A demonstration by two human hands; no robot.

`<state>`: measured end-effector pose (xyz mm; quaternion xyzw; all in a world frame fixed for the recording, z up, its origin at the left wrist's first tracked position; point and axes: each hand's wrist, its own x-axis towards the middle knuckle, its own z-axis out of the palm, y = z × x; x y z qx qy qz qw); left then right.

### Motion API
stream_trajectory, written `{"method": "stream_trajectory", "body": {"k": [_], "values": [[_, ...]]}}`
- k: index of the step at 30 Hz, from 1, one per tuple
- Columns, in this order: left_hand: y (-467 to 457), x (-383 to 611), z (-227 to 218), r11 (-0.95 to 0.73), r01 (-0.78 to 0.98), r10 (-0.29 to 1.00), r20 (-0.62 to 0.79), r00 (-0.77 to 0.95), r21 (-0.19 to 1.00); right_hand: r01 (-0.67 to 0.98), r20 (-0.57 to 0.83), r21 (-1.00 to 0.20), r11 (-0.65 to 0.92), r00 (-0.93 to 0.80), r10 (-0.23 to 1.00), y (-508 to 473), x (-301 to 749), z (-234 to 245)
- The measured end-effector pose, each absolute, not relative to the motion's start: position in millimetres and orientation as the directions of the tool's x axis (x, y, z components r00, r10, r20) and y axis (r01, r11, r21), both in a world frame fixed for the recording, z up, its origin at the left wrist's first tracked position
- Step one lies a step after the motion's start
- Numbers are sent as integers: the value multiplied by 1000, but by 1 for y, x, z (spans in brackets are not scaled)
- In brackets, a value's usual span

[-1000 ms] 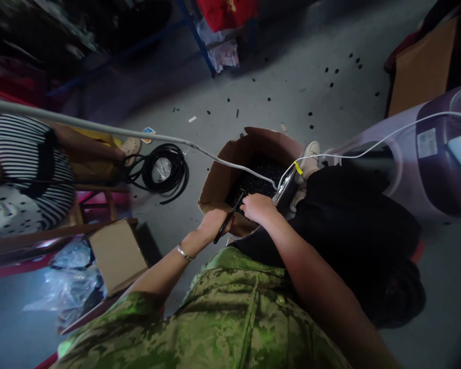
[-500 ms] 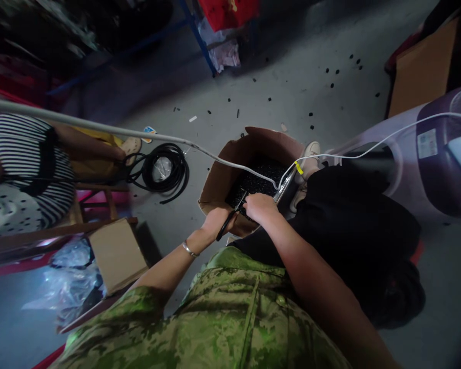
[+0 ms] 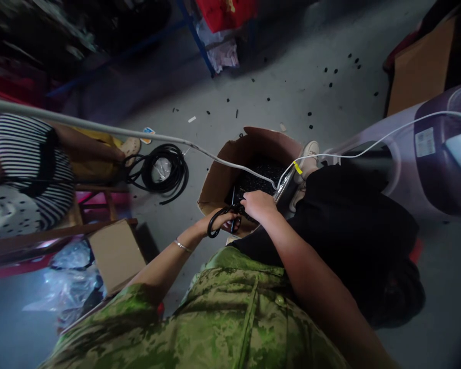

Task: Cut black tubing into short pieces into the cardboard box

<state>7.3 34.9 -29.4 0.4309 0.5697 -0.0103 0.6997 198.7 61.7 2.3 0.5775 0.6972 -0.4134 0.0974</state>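
Observation:
My left hand (image 3: 212, 219), with a silver bangle at the wrist, grips a pair of scissors (image 3: 214, 227) by the black loop handles. The blades point up and away, over the near part of an open cardboard box (image 3: 211, 190). Close beside the blades, my right hand (image 3: 258, 205) is closed in a pinch; the thing between its fingertips is dark and too small to make out. Below both hands, many small black pieces (image 3: 259, 174) fill the bottom of the box.
A coil of black tubing (image 3: 184, 177) lies on the floor to the left, near another person's foot (image 3: 130, 149). A white cable (image 3: 353, 156) with a yellow tag crosses above the box. At right stands a pale plastic machine (image 3: 426, 143). Black bits dot the floor.
The scissors have turned in my left hand: their handle loops now stand apart and the blade points more upright. My right hand has barely shifted and stays pinched.

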Motion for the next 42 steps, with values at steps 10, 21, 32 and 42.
{"method": "stream_trajectory", "body": {"k": [10, 21, 32, 42], "values": [[41, 7, -24, 411, 721, 554, -781, 289, 558, 892, -587, -451, -26, -275, 761, 61, 201, 0], [45, 6, -18, -131, 927, 639, -685, 351, 352, 888, -581, -459, -33, -271, 767, 60, 200, 4], [42, 14, -14, -224, 957, 615, -734, 287, 187, 896, -633, -443, -11, -304, 712, 62, 199, 7], [40, 18, -13, -217, 969, 623, -748, 231, 119, 889, -620, -457, -16, -306, 723, 61, 200, 8]]}}
